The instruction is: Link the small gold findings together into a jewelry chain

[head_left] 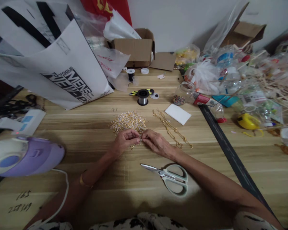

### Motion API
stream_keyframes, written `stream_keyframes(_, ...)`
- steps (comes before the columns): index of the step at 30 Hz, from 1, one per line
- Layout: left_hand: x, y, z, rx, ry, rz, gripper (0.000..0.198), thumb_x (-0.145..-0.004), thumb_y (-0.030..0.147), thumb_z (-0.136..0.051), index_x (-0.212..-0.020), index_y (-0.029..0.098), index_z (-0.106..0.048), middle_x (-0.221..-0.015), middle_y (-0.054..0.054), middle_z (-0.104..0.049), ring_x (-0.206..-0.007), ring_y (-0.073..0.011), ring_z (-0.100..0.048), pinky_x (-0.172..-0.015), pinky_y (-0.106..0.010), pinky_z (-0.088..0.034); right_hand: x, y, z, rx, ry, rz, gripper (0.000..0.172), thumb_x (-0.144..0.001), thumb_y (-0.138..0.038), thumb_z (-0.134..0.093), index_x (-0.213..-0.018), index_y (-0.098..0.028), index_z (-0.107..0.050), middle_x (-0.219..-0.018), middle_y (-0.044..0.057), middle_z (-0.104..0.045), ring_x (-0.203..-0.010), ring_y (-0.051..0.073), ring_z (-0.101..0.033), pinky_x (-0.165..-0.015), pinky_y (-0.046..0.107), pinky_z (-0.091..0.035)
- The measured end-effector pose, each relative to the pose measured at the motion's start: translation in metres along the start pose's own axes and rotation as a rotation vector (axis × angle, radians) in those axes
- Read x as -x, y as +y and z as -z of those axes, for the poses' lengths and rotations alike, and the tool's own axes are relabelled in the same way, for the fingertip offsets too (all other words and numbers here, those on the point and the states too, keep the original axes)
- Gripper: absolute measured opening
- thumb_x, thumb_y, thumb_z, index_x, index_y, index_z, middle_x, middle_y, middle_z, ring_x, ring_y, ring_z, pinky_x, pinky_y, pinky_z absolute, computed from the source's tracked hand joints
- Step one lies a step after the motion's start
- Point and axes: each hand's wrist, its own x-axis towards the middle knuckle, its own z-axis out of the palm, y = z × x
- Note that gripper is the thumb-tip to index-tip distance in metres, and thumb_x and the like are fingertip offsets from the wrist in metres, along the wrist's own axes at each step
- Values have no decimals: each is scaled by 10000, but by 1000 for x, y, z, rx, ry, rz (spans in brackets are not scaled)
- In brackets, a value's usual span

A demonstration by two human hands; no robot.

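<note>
My left hand (126, 141) and my right hand (156, 142) meet at the middle of the table, fingertips pinched close together. Between them is a tiny shiny piece (140, 139), too small to name. Just beyond my fingers lies a heap of small gold and clear beaded pieces (128, 120). A few gold bits (132, 147) rest below my left fingertips. Beside my right hand, a gold chain (169, 130) stretches across the wood in two strands. Scissors (166, 176) with pale green handles lie near my right forearm, blades pointing left.
A spool of wire (142, 97) stands behind the heap, with a white card (178, 114) and a bead jar (182, 92) to its right. A purple and white appliance (31, 156) and a large white bag (69, 67) occupy the left. Plastic bottles and bags (230, 73) crowd the right.
</note>
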Motion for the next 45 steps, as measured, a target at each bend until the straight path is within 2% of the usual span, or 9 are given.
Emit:
stream_keyframes(6, 1, -6, 1, -75, -5, 3, 295, -639, 262, -732, -889, 118, -676, -741, -40, -683, -645, -125, -601, -595, -220, -458, 0, -1, -2, 31, 7, 40, 91, -924, -200, -383, -915, -183, -472, -869, 75, -541, -788, 171, -529, -718, 288, -452)
stream_keyframes(14, 2, -3, 5, -228, -19, -89, 136, -703, 226, -656, -790, 128, -693, -717, -32, -679, -639, -123, -586, -586, -202, -432, 1, 0, -3, 99, -33, 87, 102, -934, -194, -363, -935, -186, -465, -895, 90, -543, -834, 184, -529, -752, 313, -463)
stream_keyframes(20, 3, 1, 4, -275, -44, -111, 126, -733, 244, -637, -715, 122, -661, -630, -7, -614, -582, -102, -528, -544, -194, -387, 2, 1, -2, 119, -44, 101, 103, -935, -190, -366, -948, -178, -467, -893, 93, -543, -820, 181, -527, -734, 314, -470)
stream_keyframes(27, 2, 1, 3, -292, -50, -211, 108, -739, 225, -635, -694, 127, -637, -668, -22, -605, -641, -119, -548, -607, -218, -421, 2, 1, -3, 157, -57, 95, 97, -933, -183, -378, -953, -165, -471, -885, 91, -550, -811, 168, -536, -723, 285, -466)
stream_keyframes(29, 2, 2, 2, -301, -41, -284, 101, -736, 212, -635, -677, 130, -632, -714, -39, -606, -701, -137, -568, -655, -237, -442, 3, 2, -3, 172, -53, 109, 95, -933, -182, -381, -955, -163, -472, -891, 89, -555, -813, 164, -540, -718, 279, -466)
stream_keyframes(32, 2, 3, 1, -360, -28, -357, 78, -730, 185, -632, -672, 133, -634, -901, -89, -624, -861, -175, -593, -741, -270, -462, 3, 3, -3, 220, -41, 134, 99, -935, -185, -382, -956, -157, -475, -890, 86, -565, -818, 160, -553, -702, 268, -463)
stream_keyframes(36, 5, 1, -1, -385, -31, -345, 64, -730, 156, -607, -670, 133, -614, -1031, -128, -638, -958, -204, -607, -764, -285, -479, 4, 2, -3, 340, -41, 129, 122, -948, -199, -365, -948, -151, -477, -852, 75, -580, -787, 150, -572, -670, 250, -446)
stream_keyframes(41, 5, -2, -5, -289, -38, -240, 72, -728, 169, -600, -671, 126, -591, -854, -91, -661, -814, -162, -633, -720, -252, -486, 5, -2, -1, 497, -62, 114, 135, -956, -198, -359, -918, -147, -479, -816, 56, -587, -713, 131, -563, -586, 222, -384)
stream_keyframes(45, 4, 0, -5, -272, -51, -183, 90, -716, 177, -614, -652, 125, -578, -667, -27, -606, -646, -115, -581, -621, -211, -453, 6, -1, 0, 548, -93, 117, 109, -949, -178, -374, -924, -146, -474, -810, 45, -577, -681, 121, -538, -556, 221, -341)
